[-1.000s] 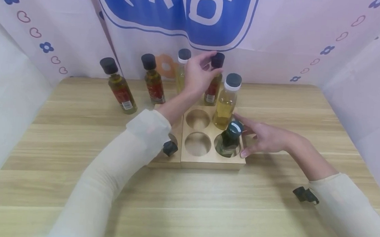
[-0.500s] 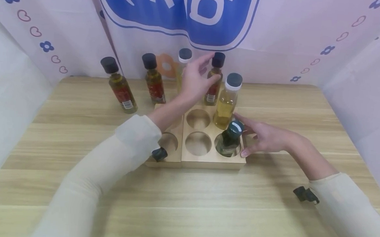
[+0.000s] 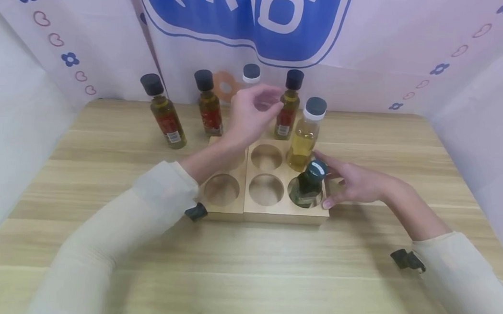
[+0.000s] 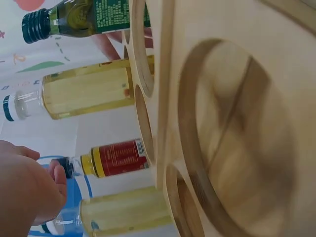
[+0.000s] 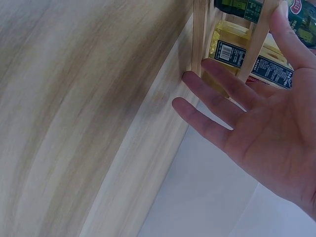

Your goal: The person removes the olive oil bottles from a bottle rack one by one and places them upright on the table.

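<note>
Behind the wooden rack (image 3: 284, 211), red-labelled bottle (image 3: 286, 115) upright, cap (image 3: 295, 79) up; left hand (image 3: 249, 114) beside it, parted, holding nothing; right hand (image 3: 358, 183) spread against rack.

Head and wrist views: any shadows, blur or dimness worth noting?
Head view: soft shadow on the table under the right forearm; left wrist view: sideways image, near part of the wooden holder soft; right wrist view: dim, table grain soft beside the right hand.

No words can be read; barcodes mark the red bottle label (image 4: 120, 159) and dark bottle label (image 5: 230, 53); the blue sign (image 3: 235, 26) beyond the far edge of the table (image 3: 253, 277) is cut off.
</note>
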